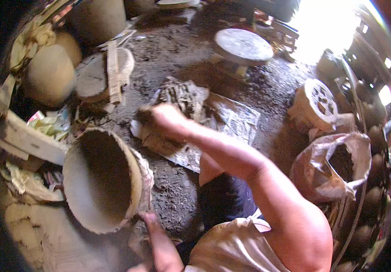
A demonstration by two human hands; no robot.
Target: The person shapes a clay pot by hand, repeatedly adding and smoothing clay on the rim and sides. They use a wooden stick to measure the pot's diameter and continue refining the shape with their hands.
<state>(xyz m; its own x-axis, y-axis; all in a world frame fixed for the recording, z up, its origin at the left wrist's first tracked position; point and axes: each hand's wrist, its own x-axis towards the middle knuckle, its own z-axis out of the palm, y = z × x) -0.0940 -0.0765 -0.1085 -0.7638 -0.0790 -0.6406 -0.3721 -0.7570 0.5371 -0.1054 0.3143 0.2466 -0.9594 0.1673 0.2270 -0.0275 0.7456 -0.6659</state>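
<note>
A large grey clay pot (134, 181) stands at the left with its wide mouth tilted toward me and a rough, lumpy edge. My left hand (147, 218) reaches up from below and touches the near right side of its rim; its fingers are mostly hidden and dim. Stretched out ahead, my right hand (166, 119) is curled closed over a crumpled, clay-smeared sheet (236, 120) on the ground. Something dark shows at its fingers, too blurred to name. Wet-looking grey clay (184, 95) lies heaped on the sheet just beyond that hand.
A round low turntable (243, 45) stands far ahead. At the right are a perforated clay stove (318, 104) and an open sack (299, 170). Wooden boards (37, 138) and a large rounded pot (50, 75) crowd the left. Loose crumbs cover the dirt floor (177, 195).
</note>
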